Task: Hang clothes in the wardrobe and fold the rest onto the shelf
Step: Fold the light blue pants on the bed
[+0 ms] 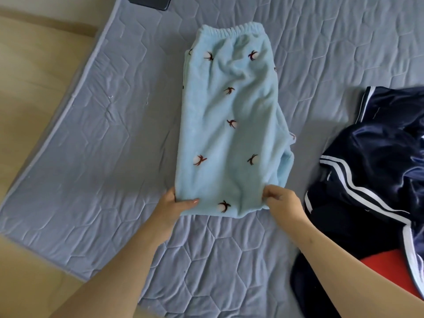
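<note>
One pair of pale blue fleece trousers (231, 125) lay folded lengthwise in the middle of the bed (103, 157), waistband toward the far edge. The left hand (172, 205) pinched the fabric's near left corner, thumb on top; the right hand (282, 200) gripped the near right corner with curled fingers. A navy satin garment (378, 157) with white stripes lay crumpled toward the bed's right side, partly over something red (390, 269). A dark phone (150, 1) sat at the far edge, near the left corner.
</note>
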A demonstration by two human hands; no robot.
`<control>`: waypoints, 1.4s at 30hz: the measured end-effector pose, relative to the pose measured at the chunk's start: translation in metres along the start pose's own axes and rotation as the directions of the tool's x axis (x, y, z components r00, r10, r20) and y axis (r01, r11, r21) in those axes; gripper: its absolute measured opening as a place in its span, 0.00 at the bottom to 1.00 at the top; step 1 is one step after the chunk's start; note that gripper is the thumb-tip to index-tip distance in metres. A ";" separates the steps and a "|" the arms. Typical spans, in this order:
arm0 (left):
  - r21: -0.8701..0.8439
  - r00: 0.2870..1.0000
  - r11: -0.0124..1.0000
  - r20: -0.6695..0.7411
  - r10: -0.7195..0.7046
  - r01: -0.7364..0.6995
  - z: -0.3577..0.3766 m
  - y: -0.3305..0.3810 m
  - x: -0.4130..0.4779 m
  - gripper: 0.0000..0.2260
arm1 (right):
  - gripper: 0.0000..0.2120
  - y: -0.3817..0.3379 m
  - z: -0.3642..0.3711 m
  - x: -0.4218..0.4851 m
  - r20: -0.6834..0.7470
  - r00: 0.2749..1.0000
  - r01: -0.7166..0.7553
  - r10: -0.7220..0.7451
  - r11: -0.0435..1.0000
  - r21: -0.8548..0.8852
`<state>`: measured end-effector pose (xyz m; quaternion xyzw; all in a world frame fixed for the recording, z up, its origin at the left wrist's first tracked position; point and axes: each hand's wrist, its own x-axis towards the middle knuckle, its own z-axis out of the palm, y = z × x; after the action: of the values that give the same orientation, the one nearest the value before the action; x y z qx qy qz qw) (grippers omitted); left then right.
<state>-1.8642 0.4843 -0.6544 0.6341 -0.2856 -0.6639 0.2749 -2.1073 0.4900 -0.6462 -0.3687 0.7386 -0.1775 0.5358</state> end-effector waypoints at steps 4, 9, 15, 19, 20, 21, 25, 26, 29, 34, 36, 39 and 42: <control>0.026 0.999 0.998 -0.010 -0.049 0.050 0.013 -0.011 -0.003 0.16 | 0.13 0.006 0.007 -0.002 0.140 0.985 -0.109 0.096 0.990 0.088; 0.050 0.997 0.996 -0.027 -0.075 0.076 0.003 -0.003 -0.004 0.15 | 0.08 0.006 0.008 0.005 0.042 0.990 -0.132 0.136 0.989 -0.072; 0.069 0.982 0.996 -0.183 -0.042 0.056 -0.011 -0.004 -0.014 0.11 | 0.05 0.018 -0.004 -0.008 0.010 0.997 -0.076 0.075 0.989 0.128; 0.106 0.986 0.990 -0.148 -0.081 0.097 -0.006 -0.009 -0.017 0.09 | 0.05 0.016 -0.003 -0.008 0.116 0.986 -0.154 0.118 0.910 0.385; 0.108 0.984 0.989 -0.156 -0.083 0.100 -0.008 -0.009 -0.016 0.09 | 0.06 0.015 -0.003 -0.007 0.119 0.983 -0.179 0.141 0.890 0.418; 0.100 0.981 0.990 -0.180 -0.078 0.097 -0.010 -0.010 -0.015 0.10 | 0.07 0.016 -0.004 -0.006 0.090 0.982 -0.191 0.168 0.869 0.456; 0.031 0.950 0.995 -0.302 -0.078 0.092 -0.024 -0.014 -0.013 0.12 | 0.07 0.029 -0.010 -0.007 -0.023 0.949 -0.219 0.313 0.713 0.666; 0.033 0.953 0.995 -0.291 -0.085 0.099 -0.026 -0.016 -0.014 0.11 | 0.06 0.031 -0.010 -0.008 0.009 0.957 -0.227 0.291 0.725 0.651; 0.056 0.976 0.989 -0.182 -0.121 0.133 -0.028 -0.021 -0.016 0.10 | 0.10 0.031 -0.003 -0.009 0.182 0.977 -0.183 0.107 0.860 0.476; 0.044 0.975 0.992 -0.193 -0.106 0.117 -0.028 -0.025 -0.015 0.06 | 0.06 0.026 0.008 -0.007 -0.062 0.982 -0.161 0.181 0.957 0.243; -0.007 0.954 0.995 -0.282 -0.099 0.101 -0.029 -0.025 -0.016 0.05 | 0.11 0.038 0.004 -0.009 -0.173 0.937 -0.219 0.304 0.896 0.387; -0.064 0.947 0.991 -0.292 -0.131 0.117 -0.026 -0.025 -0.017 0.06 | 0.10 0.046 0.004 -0.012 -0.199 0.890 -0.259 0.411 0.814 0.520; -0.036 0.948 0.993 -0.295 -0.117 0.112 -0.023 -0.026 -0.018 0.09 | 0.06 0.040 0.008 -0.011 -0.112 0.925 -0.272 0.363 0.838 0.472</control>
<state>-1.8410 0.5150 -0.6620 0.7396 -0.1975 -0.5786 0.2816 -2.1126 0.5260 -0.6683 -0.0876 0.7779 -0.2865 0.5524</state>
